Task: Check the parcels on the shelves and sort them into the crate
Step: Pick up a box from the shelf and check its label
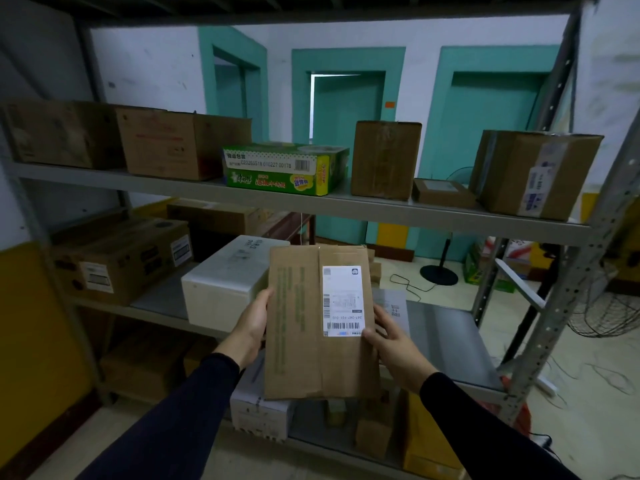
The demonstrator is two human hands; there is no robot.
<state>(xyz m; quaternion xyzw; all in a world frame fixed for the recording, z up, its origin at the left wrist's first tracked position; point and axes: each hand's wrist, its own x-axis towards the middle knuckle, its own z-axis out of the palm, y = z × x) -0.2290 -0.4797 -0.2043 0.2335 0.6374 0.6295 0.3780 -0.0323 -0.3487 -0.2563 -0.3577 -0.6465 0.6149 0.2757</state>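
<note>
Hands hold a parcel before the shelves, seemingly above lower boxes.

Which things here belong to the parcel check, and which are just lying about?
Job: held brown parcel, gripped by left hand and right hand; green box; white foam box.
Lying about: fan stand; floor cable.
</note>
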